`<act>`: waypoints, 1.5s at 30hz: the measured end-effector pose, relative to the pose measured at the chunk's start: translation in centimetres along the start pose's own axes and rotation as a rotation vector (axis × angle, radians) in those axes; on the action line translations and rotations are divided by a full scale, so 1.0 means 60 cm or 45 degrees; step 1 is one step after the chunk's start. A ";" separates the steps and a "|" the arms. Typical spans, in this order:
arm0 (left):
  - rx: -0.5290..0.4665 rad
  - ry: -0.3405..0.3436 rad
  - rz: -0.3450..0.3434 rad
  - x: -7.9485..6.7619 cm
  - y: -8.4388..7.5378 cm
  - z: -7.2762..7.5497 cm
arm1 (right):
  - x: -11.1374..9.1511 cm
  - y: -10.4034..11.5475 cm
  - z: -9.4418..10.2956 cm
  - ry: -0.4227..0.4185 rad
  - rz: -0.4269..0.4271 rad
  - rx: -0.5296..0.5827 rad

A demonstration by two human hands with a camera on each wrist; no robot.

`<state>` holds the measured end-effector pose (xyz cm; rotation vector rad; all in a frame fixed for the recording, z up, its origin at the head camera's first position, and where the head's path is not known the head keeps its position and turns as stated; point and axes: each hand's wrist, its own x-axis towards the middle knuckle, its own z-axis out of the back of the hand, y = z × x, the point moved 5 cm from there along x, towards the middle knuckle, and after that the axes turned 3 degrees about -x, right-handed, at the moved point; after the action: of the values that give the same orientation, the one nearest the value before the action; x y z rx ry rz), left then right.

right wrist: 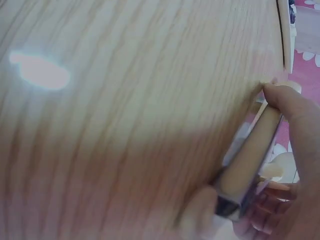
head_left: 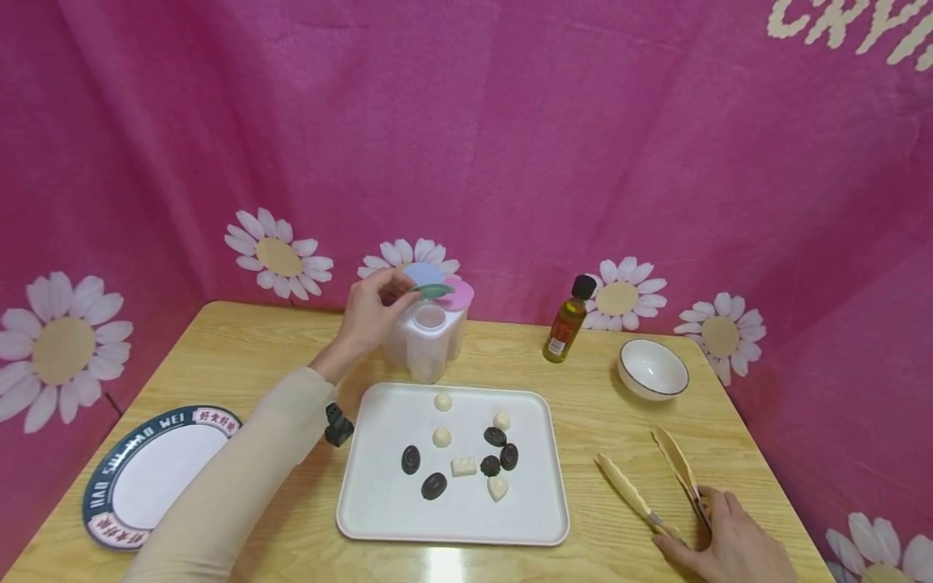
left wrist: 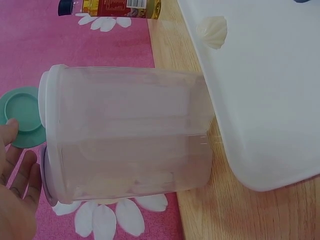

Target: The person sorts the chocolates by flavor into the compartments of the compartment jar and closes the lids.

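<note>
At the back of the table my left hand (head_left: 367,312) pinches the green round lid (head_left: 433,291) of a translucent storage container (head_left: 426,356). The lid is tilted up, and a round opening shows just below it. In the left wrist view, the thumb lies against the green lid (left wrist: 27,111) beside the container's top. A blue lid (head_left: 423,273) and a pink lid (head_left: 457,294) are also on the container. Low at the right, my right hand (head_left: 736,542) grips a pair of tongs (head_left: 628,489) by the handle end, their two pale arms spread apart over the table.
A white tray (head_left: 372,518) in the middle bears several dark and white chocolates. An oil bottle (head_left: 564,328) with a black cap and a white bowl (head_left: 659,368) stand at the back right. A blue-rimmed plate (head_left: 102,494) lies at the left, partly behind the left sleeve.
</note>
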<state>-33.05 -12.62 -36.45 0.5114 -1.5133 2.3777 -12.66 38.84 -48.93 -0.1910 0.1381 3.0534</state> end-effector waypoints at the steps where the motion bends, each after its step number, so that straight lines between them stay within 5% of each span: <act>1: 0.002 -0.001 0.003 0.000 0.000 0.000 | 0.002 0.000 0.002 -0.005 0.009 0.013; 8: 0.024 -0.008 0.018 0.001 0.001 0.003 | 0.011 0.012 0.040 -0.288 0.082 0.123; 16: 0.023 0.012 0.033 0.002 -0.001 0.002 | 0.028 0.062 0.092 -0.618 0.332 0.184; 29: 0.039 0.004 0.030 0.004 -0.001 0.002 | 0.059 0.137 0.143 -0.517 0.610 0.052; 38: 0.043 0.034 0.053 0.000 -0.002 0.000 | 0.051 0.168 0.136 -0.594 0.864 -0.070; 45: 0.052 0.028 0.063 -0.002 -0.002 0.002 | 0.048 0.179 0.121 -0.556 0.923 -0.088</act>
<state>-32.88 -12.69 -36.33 0.4607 -1.4877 2.4481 -17.28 29.10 -41.23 0.6669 0.0840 3.7046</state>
